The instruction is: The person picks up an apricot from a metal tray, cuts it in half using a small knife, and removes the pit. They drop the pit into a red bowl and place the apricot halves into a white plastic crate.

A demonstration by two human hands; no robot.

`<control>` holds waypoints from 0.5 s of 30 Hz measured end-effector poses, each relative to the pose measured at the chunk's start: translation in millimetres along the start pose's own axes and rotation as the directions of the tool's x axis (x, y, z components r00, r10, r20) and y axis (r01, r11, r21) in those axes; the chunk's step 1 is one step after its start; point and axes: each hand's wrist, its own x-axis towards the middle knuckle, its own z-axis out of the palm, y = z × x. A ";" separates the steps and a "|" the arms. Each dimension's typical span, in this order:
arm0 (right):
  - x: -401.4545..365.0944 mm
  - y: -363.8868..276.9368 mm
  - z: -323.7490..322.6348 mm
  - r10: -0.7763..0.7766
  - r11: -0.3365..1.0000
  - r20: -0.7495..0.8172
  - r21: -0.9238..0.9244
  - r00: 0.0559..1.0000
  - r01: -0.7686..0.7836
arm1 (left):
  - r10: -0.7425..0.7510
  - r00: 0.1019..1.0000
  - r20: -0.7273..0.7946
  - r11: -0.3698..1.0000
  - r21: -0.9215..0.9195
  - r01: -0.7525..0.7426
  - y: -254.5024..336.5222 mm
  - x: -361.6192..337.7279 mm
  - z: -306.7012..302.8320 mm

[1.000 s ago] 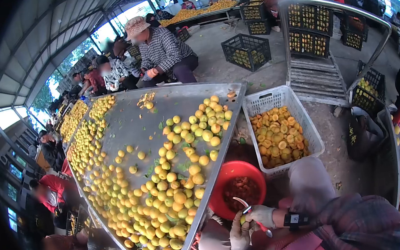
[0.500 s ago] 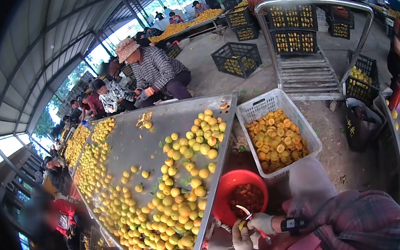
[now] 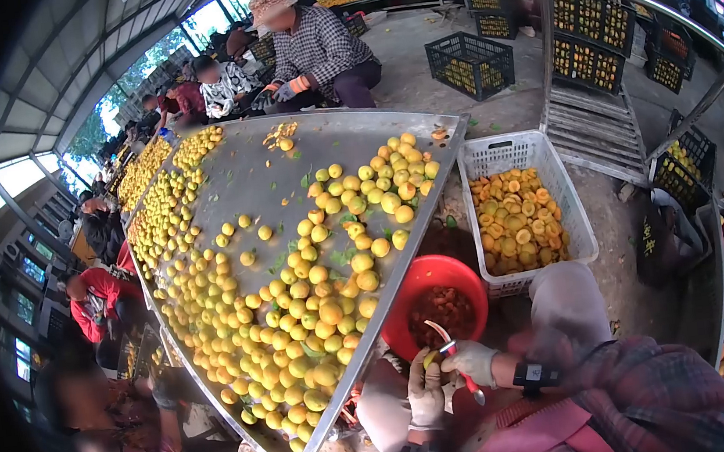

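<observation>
My left hand, in a pale glove, is closed around a yellow apricot, mostly covered by the fingers. Right beside it, my gloved right hand grips red-handled shears whose curved, pale blade points up and left, close to the fruit. Just beyond both hands stands a red basin with brownish, wet-looking pieces in it. A white plastic crate of halved apricots is farther ahead. To the left, many whole yellow apricots lie on a sloping metal table.
A person in a checked shirt sits beyond the table; others work along its left side. A black crate and a metal trolley with stacked crates stand ahead. Another fruit-covered table is at right.
The camera view has turned and tilted, so the surroundings sit differently in the picture. Both hands stay together near the basin, still holding the apricot and the shears.
</observation>
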 end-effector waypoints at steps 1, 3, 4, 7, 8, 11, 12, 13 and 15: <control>-6.4 -12.7 4.0 0.102 0.987 -0.036 0.125 0.994 -0.097 | -0.030 1.000 -0.008 0.998 -0.047 0.030 -1.9 0.5 -2.7; -3.7 -16.5 4.7 0.093 0.992 -0.017 0.084 0.996 -0.091 | -0.018 0.999 -0.044 0.998 -0.056 0.016 9.3 0.4 1.7; -2.3 -18.3 5.0 0.078 0.996 -0.001 0.052 0.997 -0.078 | -0.007 0.997 -0.073 0.998 -0.058 0.003 13.7 0.7 3.2; -2.6 -32.2 -0.1 0.079 0.996 0.060 0.033 0.995 -0.081 | -0.003 0.994 -0.109 0.985 -0.172 -0.016 13.0 3.8 0.9; -4.3 -35.7 -0.9 0.047 0.997 0.024 0.054 0.999 -0.048 | 0.018 0.990 -0.143 0.983 -0.177 -0.044 18.3 2.5 5.9; 4.9 -45.2 -4.5 0.011 0.997 -0.131 0.079 0.991 -0.001 | 0.032 0.981 -0.192 0.967 -0.242 -0.079 7.5 10.1 -0.1; 7.5 -49.9 -6.7 -0.056 0.997 -0.186 0.045 0.981 0.066 | 0.031 0.980 -0.196 0.966 -0.247 -0.080 7.1 9.8 -0.9; 8.0 -55.7 -7.7 -0.150 0.979 -0.224 -0.168 0.963 0.113 | 0.018 0.985 -0.173 0.971 -0.231 -0.059 7.9 8.9 -2.8; 13.2 -52.2 -16.8 -0.178 0.967 -0.152 -0.212 0.972 0.144 | 0.005 0.988 -0.157 0.975 -0.219 -0.040 8.3 9.7 -5.1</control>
